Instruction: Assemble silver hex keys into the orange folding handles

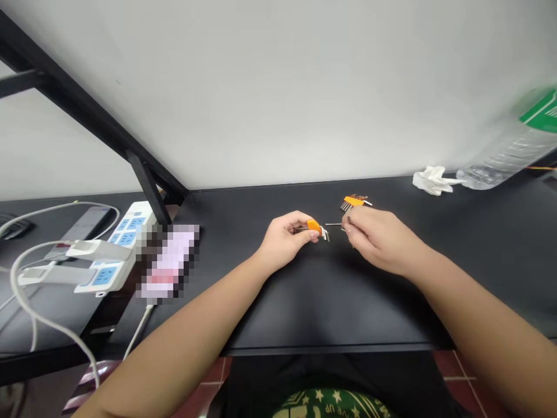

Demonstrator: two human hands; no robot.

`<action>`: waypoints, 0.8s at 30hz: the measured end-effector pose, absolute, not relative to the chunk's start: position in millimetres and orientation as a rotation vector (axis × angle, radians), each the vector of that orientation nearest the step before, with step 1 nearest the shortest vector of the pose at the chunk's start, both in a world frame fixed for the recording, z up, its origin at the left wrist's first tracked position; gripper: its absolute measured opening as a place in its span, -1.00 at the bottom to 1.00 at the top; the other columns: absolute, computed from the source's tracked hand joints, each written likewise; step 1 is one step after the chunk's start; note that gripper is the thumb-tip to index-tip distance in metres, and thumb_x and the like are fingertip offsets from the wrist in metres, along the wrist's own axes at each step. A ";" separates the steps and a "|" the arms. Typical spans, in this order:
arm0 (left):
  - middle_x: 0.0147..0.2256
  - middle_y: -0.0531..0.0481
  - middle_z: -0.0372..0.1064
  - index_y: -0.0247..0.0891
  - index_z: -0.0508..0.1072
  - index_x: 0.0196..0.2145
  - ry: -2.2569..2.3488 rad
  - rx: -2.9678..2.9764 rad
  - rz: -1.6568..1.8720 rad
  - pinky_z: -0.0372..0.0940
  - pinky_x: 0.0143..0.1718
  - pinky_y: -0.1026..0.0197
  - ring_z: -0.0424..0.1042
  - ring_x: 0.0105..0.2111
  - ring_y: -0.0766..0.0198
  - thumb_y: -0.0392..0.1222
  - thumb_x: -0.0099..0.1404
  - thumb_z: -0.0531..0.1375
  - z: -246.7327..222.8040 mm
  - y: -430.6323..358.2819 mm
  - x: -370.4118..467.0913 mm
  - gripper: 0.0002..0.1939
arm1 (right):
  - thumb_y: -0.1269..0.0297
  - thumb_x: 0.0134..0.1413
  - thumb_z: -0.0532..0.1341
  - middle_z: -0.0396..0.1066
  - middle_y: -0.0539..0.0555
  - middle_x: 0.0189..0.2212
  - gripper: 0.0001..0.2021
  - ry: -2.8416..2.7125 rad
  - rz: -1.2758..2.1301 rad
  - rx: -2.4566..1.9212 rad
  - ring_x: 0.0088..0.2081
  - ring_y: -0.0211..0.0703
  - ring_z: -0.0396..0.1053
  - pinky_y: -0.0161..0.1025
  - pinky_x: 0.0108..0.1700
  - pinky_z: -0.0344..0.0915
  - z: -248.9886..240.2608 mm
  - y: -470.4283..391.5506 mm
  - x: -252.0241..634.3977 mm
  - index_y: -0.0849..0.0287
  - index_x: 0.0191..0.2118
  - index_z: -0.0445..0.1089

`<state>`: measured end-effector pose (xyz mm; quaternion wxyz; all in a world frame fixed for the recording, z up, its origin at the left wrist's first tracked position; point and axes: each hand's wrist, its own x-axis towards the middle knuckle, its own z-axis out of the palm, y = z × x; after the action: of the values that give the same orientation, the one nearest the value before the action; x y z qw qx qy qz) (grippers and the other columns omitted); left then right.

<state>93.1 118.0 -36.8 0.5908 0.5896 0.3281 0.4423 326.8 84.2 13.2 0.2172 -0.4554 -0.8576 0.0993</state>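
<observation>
My left hand (289,235) grips an orange hex key holder (314,226) above the black table, with several metal hex keys (325,234) sticking out of its right side. To the right, my right hand (374,235) pinches a single hex key (333,224) whose long thin shaft points left toward the holder, with a gap between them. Just behind my right hand a second orange hex key holder (354,201) lies on the table with several keys in it. My right fingers partly cover the held key's other end.
A crumpled white tissue (433,180) and a large clear plastic bottle (500,159) stand at the back right by the wall. At left are a pixelated phone (169,261) with a cable, a white power strip (124,241) with plugs, and a black metal frame (150,186).
</observation>
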 end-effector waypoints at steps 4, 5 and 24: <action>-0.34 -0.06 0.58 -0.28 0.54 -0.27 0.735 1.339 1.010 0.49 -0.28 0.11 0.53 -0.42 0.25 -0.10 0.17 0.46 -34.2 118.9 92.0 -0.73 | 0.34 0.36 0.05 0.44 0.07 -0.38 -0.82 -2.429 0.256 -1.326 -0.38 -0.17 0.36 -0.24 -0.31 0.21 9.8 86.2 329.1 0.14 -0.30 0.32; -0.34 -0.06 0.58 -0.27 0.55 -0.27 0.740 1.340 1.006 0.49 -0.29 0.12 0.53 -0.43 0.25 -0.09 0.17 0.46 -33.2 118.7 91.5 -0.73 | 0.34 0.36 0.05 0.45 0.07 -0.38 -0.82 -2.449 0.249 -1.317 -0.38 -0.16 0.37 -0.24 -0.31 0.22 8.0 86.3 329.3 0.15 -0.27 0.35; -0.33 -0.07 0.55 -0.26 0.63 -0.24 0.829 1.508 0.893 0.47 -0.26 0.16 0.47 -0.43 0.27 -0.02 0.28 0.36 -24.4 113.7 90.3 -0.76 | 0.36 0.38 0.11 0.60 0.07 -0.26 -0.74 -2.281 0.553 -1.145 -0.29 -0.19 0.49 -0.27 -0.19 0.36 9.1 84.1 322.8 0.14 -0.10 0.59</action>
<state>90.3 113.7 -24.4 0.5658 0.6415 0.3525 0.3796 322.8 84.1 9.1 0.2620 -0.4230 -0.8430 0.2042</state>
